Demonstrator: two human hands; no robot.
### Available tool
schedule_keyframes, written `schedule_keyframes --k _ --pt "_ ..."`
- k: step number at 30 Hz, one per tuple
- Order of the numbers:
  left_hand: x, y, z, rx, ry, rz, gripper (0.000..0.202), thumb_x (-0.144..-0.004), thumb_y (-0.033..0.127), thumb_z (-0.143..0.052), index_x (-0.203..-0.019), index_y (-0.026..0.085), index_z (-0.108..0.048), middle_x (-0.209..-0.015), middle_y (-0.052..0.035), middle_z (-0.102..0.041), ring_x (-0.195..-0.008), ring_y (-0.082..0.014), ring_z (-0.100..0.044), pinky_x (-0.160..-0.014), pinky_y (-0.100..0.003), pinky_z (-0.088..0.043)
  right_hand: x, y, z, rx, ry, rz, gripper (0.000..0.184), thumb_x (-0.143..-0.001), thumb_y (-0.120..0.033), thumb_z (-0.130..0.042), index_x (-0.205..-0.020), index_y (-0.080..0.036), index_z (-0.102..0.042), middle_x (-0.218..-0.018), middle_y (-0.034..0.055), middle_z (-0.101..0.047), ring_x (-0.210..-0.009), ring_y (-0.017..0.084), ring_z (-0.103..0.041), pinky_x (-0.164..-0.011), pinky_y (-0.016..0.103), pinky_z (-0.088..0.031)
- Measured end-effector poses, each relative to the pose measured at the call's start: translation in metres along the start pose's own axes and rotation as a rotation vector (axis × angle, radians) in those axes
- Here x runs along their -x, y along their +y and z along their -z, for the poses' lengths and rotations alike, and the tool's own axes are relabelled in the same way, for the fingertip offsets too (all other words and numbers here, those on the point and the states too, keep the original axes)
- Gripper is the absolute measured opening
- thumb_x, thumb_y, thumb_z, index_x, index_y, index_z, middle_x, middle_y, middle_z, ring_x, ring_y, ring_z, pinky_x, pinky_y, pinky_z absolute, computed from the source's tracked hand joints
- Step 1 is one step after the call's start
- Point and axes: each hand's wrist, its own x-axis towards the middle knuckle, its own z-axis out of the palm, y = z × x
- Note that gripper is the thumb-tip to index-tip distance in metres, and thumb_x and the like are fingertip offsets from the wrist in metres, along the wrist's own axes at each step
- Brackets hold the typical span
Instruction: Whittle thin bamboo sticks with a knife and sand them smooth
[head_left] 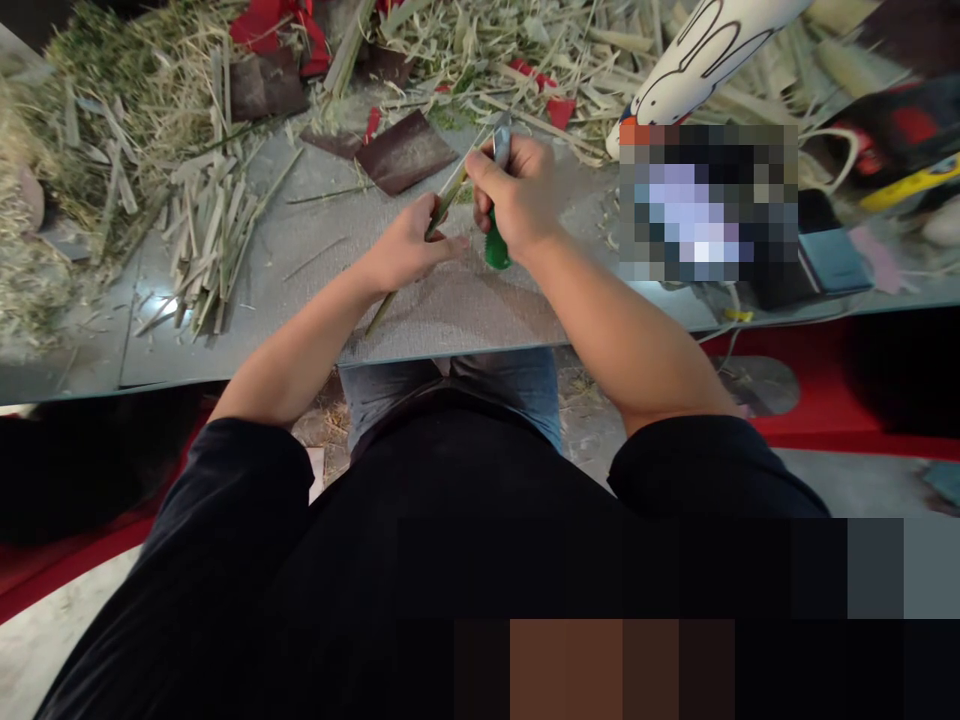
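My left hand (412, 245) is closed around a thin greenish bamboo strip (380, 308), which slants from the table's near edge up toward my other hand. In my right hand (521, 190) is a knife with a green handle (495, 245); its metal blade (501, 140) points away from me, close to the strip's upper end. The thumb of that hand lies near the strip, and whether it presses on it I cannot tell. Just beyond both hands, a dark brown sheet like sandpaper (405, 152) rests on the table.
A pile of split strips (206, 250) lies on the grey table (300, 300) at the left. Green and pale shavings (135, 110) heap along the back, with red scraps (281, 30) among them. A white rabbit-printed cylinder (705, 65) and a blurred-out object (705, 205) are at the right.
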Motion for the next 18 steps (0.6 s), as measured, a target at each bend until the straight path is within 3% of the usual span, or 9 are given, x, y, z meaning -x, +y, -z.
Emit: schedule_keyframes --k 3,7,9,13,18 --pt "0.003 0.009 0.001 0.023 0.01 0.052 0.045 -0.098 0.015 -0.084 -0.098 0.025 -0.041 -0.091 0.003 -0.038 -0.079 -0.0117 -0.059 -0.07 -0.025 -0.045 0.0 -0.001 0.005 -0.029 -0.038 -0.019 0.047 -0.118 -0.06 -0.069 -0.085 -0.029 -0.056 -0.062 -0.0049 -0.05 -0.05 0.018 -0.035 -0.053 0.035 -0.038" --pt "0.004 0.015 0.004 0.073 0.016 0.099 0.053 -0.091 0.016 -0.089 -0.1 0.026 -0.037 -0.085 0.0064 -0.037 -0.066 -0.0071 -0.048 -0.063 -0.024 -0.036 0.008 -0.01 0.006 0.01 -0.334 -0.155 0.062 -0.119 -0.078 -0.055 -0.086 -0.027 -0.065 -0.061 -0.0014 -0.055 -0.049 0.018 -0.042 -0.049 0.036 -0.036" --pt "0.004 0.016 0.006 0.105 -0.005 0.11 0.054 -0.089 0.015 -0.087 -0.1 0.027 -0.036 -0.08 0.0082 -0.036 -0.06 -0.0063 -0.042 -0.06 -0.024 -0.031 0.011 -0.013 0.004 0.047 -0.423 -0.165 0.062 -0.119 -0.077 -0.058 -0.084 -0.026 -0.066 -0.059 -0.0012 -0.055 -0.047 0.018 -0.044 -0.047 0.036 -0.035" --pt "0.003 0.012 0.006 0.139 -0.049 0.102 0.047 -0.082 0.011 -0.076 -0.1 0.028 -0.035 -0.074 0.0097 -0.031 -0.055 -0.0074 -0.034 -0.057 -0.026 -0.027 0.01 -0.017 0.004 0.046 -0.26 -0.111 0.047 -0.115 -0.066 -0.076 -0.089 -0.029 -0.062 -0.063 -0.0047 -0.054 -0.051 0.018 -0.043 -0.048 0.035 -0.038" --pt "-0.001 -0.003 0.002 0.111 -0.071 0.064 0.044 -0.082 0.02 -0.074 -0.1 0.028 -0.035 -0.077 0.0062 -0.035 -0.059 -0.0123 -0.045 -0.064 -0.033 -0.042 0.006 -0.033 0.017 0.009 -0.343 -0.161 0.032 -0.11 -0.052 -0.084 -0.095 -0.03 -0.065 -0.071 -0.0042 -0.059 -0.062 0.02 -0.047 -0.061 0.037 -0.046"
